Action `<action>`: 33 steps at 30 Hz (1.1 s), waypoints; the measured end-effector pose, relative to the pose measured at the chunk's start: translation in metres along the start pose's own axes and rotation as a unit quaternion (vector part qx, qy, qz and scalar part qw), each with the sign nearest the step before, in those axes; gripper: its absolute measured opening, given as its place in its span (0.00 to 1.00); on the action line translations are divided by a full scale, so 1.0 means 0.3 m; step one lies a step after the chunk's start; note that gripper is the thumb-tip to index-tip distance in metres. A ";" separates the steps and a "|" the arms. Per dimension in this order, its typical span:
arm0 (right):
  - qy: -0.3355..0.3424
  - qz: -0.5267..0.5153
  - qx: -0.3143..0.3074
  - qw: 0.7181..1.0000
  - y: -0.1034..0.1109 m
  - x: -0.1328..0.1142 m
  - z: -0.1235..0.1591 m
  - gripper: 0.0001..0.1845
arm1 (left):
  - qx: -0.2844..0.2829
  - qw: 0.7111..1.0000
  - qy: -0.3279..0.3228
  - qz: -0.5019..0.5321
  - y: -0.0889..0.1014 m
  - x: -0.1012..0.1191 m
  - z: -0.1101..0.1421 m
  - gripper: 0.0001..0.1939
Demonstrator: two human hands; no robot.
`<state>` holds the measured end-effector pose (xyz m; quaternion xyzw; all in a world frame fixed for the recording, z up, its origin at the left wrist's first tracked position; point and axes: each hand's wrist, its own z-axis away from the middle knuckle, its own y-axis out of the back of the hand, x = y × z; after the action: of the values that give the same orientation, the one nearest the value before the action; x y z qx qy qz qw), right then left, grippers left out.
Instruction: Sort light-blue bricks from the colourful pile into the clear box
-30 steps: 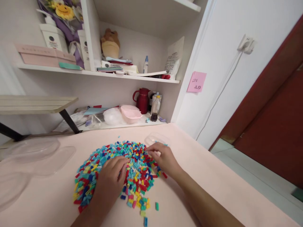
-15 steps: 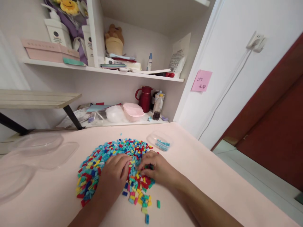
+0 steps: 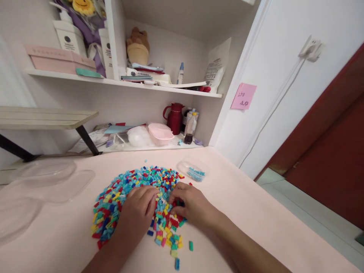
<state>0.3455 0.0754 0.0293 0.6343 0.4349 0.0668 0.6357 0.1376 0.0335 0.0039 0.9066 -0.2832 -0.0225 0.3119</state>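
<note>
A wide pile of small toy building bricks (image 3: 125, 185) in blue, red, yellow and green covers the middle of the pink tabletop. My left hand (image 3: 140, 204) rests on the pile with its fingers curled down; its fingertips and anything under them are hidden. On the pile's right side, my right hand (image 3: 187, 203) has its fingers bent in among the bricks, thumb apart from the forefinger. I cannot make out a brick held in it. Just beyond my right hand, a clear plastic tub (image 3: 194, 170) contains light blue bricks.
Clear plastic containers (image 3: 45, 172) lie at the left of the table. Stray bricks, among them a green brick (image 3: 191, 245), lie near the front. Behind the table, a shelf holds a pink bowl (image 3: 160, 133), a red jug (image 3: 174, 118) and a bottle (image 3: 190, 131).
My right hand has shifted slightly right over the bricks. My left hand has stayed almost in place on the pile.
</note>
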 end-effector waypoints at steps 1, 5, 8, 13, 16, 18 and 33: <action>-0.008 -0.001 -0.003 1.000 0.000 0.001 0.000 0.11 | -0.001 1.000 0.001 0.000 0.000 0.000 0.000 0.09; -0.017 -0.028 -0.006 0.999 -0.010 0.012 -0.001 0.09 | -0.009 1.000 0.006 0.004 -0.001 0.000 0.005 0.09; -0.011 -0.056 0.003 0.998 -0.017 0.019 -0.001 0.08 | -0.016 1.000 0.011 0.008 -0.003 -0.002 0.011 0.10; -0.027 -0.192 0.052 0.980 -0.018 0.011 -0.011 0.05 | 0.008 1.000 0.002 0.011 -0.004 -0.004 0.009 0.10; -0.057 -0.312 0.091 0.944 -0.022 0.004 -0.023 0.04 | 0.012 1.000 -0.019 0.015 0.002 0.003 -0.001 0.09; -0.086 -0.390 0.095 0.912 -0.026 -0.002 -0.030 0.10 | 0.013 0.999 -0.035 0.013 0.006 0.011 -0.009 0.09; -0.118 -0.514 0.033 0.849 -0.067 -0.034 -0.035 0.20 | 0.014 0.995 -0.097 0.003 0.010 0.038 -0.029 0.04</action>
<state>0.3232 0.0732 0.0186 0.3434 0.6223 -0.3596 0.6045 0.1474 0.0304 0.0142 0.9036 -0.3148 -0.1055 0.2708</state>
